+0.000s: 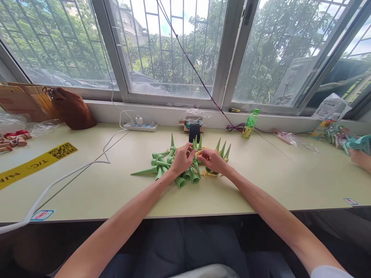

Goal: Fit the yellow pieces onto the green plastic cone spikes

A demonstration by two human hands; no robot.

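Observation:
A heap of green pointed cones (162, 166) lies on the pale table (116, 189) straight ahead, some flat, some upright. My left hand (182, 159) rests over the heap with its fingers curled around something small. My right hand (212, 160) is close beside it, fingers pinched together near small yellow pieces (210, 174). What the two hands grip is hidden between them. Three upright cones (223, 148) stand just behind my right hand.
A black phone (194, 132) stands behind the heap. A white power strip (140, 126) and its cable (72, 172) run left. A green bottle (250, 123), a brown bag (72, 110), yellow tape (34, 164), and another person's hand (361, 158) at the far right.

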